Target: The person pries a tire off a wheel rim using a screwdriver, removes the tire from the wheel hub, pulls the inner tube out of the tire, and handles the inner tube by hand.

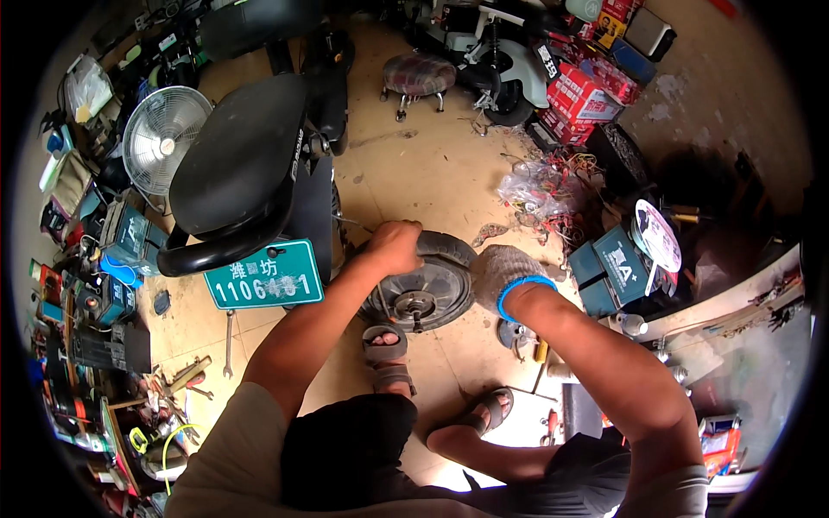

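Note:
A scooter wheel [449, 304] with a black tyre and a dusty hub with an axle is tilted on the floor before me. My bare left hand [395, 248] is closed on the tyre at its upper left; a thin rod or cable [352, 223] shows just left of the fist. On the wheel's right side, my right hand [501, 274] grips the tyre edge. It wears a grey knit glove with a blue cuff, and its fingertips are hidden. Close to the wheel's left stands a black-seated scooter [242, 155] with a green plate [264, 274].
Left are a fan [167, 140], batteries [129, 233], a wrench [229, 344] and scattered tools [186, 380]. Right are tangled wires [553, 194], a battery [611, 268] and red boxes [579, 104]. A round stool [419, 76] stands farther off. My sandalled foot [386, 345] is beside the wheel.

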A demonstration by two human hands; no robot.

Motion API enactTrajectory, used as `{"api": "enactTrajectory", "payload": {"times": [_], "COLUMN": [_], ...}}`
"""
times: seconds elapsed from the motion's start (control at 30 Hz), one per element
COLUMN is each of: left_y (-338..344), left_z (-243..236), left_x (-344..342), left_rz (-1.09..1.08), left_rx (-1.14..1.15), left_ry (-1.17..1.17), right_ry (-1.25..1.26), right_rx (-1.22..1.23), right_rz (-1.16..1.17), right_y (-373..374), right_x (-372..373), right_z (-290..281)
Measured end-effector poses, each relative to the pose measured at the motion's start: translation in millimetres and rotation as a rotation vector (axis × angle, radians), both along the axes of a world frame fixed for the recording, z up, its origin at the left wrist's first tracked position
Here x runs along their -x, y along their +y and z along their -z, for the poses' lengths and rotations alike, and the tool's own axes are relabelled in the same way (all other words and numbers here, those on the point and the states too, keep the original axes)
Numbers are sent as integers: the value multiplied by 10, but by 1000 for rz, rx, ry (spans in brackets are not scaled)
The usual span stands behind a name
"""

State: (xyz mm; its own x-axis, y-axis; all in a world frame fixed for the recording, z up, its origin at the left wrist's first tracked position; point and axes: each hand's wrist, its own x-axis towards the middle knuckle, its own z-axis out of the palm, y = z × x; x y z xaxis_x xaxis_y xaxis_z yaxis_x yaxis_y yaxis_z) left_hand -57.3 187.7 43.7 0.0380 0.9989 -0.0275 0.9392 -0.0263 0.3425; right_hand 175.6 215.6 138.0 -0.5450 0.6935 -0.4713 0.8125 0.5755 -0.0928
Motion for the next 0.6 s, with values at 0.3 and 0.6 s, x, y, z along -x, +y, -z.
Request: {"api": "enactTrajectory", "payload": {"times": [0.3,0.6], "left_y": [-46,-94], "left_z": [62,124], "left_x": [53,125], "left_rz": [-128,-125], "left_rx": [-7,-66], "left_ry": [13,76], "right_ry": [442,719], "right_rx": [-80,-170], "right_rz": [422,581], "right_y": [-1001,-1427], "right_x": [-23,116], "right_z": [533,1715]}}
